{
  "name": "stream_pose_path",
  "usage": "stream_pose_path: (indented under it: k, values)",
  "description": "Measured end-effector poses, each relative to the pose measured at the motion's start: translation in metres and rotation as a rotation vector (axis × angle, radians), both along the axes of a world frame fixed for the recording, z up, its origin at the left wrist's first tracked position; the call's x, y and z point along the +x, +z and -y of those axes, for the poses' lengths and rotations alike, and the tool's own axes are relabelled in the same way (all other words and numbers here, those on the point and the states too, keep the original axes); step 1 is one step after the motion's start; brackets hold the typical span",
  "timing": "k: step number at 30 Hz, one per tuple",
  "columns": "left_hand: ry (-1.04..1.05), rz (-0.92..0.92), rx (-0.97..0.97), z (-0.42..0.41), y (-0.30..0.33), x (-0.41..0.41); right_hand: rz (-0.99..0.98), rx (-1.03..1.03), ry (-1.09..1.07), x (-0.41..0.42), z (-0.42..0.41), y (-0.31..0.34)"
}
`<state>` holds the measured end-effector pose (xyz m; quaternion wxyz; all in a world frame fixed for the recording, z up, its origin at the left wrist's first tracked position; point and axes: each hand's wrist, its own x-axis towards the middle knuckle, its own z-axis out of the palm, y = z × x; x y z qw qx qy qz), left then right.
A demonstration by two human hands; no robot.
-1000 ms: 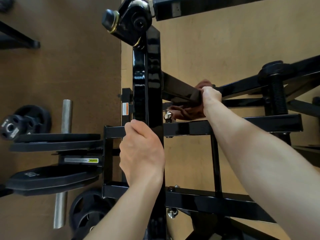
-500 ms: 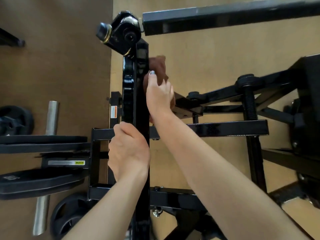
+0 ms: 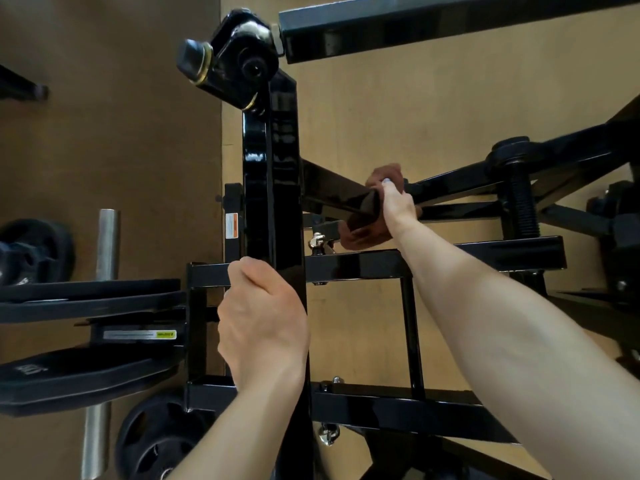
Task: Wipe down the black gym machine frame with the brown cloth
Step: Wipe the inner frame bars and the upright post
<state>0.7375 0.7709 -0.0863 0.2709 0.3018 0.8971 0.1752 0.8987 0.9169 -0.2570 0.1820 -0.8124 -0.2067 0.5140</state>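
The black gym machine frame [image 3: 273,161] rises through the middle of the view, with crossbars and a diagonal brace running off to the right. My left hand [image 3: 259,323] grips the glossy upright post near its lower half. My right hand [image 3: 398,206] holds the brown cloth [image 3: 360,233] wrapped around the end of the diagonal brace, right of the post. Part of the cloth shows above my fingers and part hangs below the brace.
Black weight plates [image 3: 79,372] sit stacked on a steel peg [image 3: 107,244] at the left, with another plate [image 3: 156,441] on the floor below. A threaded adjuster [image 3: 523,206] stands at the right. A dark beam [image 3: 433,22] crosses the top. Tan floor lies beneath.
My right hand has carried the cloth from the upper part of the upright post down and right onto the diagonal brace. My left hand has kept its grip on the post.
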Motion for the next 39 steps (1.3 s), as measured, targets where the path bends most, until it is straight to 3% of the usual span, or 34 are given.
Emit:
stream_pose_path:
  k: [3,7,12,17,21,25,27,35,39]
  values:
    - [-0.006,-0.003,-0.005,0.000,-0.001,0.000,0.023,-0.052,-0.051,0.005,-0.011,-0.027]
    - [-0.017,-0.001,-0.002,0.000,0.001,0.001,-0.065,0.054,-0.240,-0.002,-0.009,-0.070]
    - [-0.010,-0.005,-0.015,-0.001,0.008,0.002,-0.214,0.289,-0.249,-0.075,0.033,0.078]
    - [-0.007,-0.018,-0.020,-0.003,0.009,0.004,-0.175,0.670,0.101,-0.082,0.083,0.133]
    - [-0.014,-0.006,-0.023,-0.003,0.009,0.004,0.247,0.819,0.567,-0.043,0.118,0.095]
    - [-0.018,-0.019,-0.004,-0.002,0.006,0.002,0.664,0.671,1.223,-0.005,0.130,0.030]
    - [-0.016,-0.034,0.006,-0.001,0.003,0.002,0.771,0.651,1.371,0.004,0.131,0.016]
    - [-0.019,-0.054,0.032,-0.001,0.002,0.004,0.707,0.641,1.297,0.056,0.132,0.034]
    - [-0.020,-0.027,0.018,-0.001,0.006,0.005,0.905,0.554,1.175,0.144,0.139,0.053]
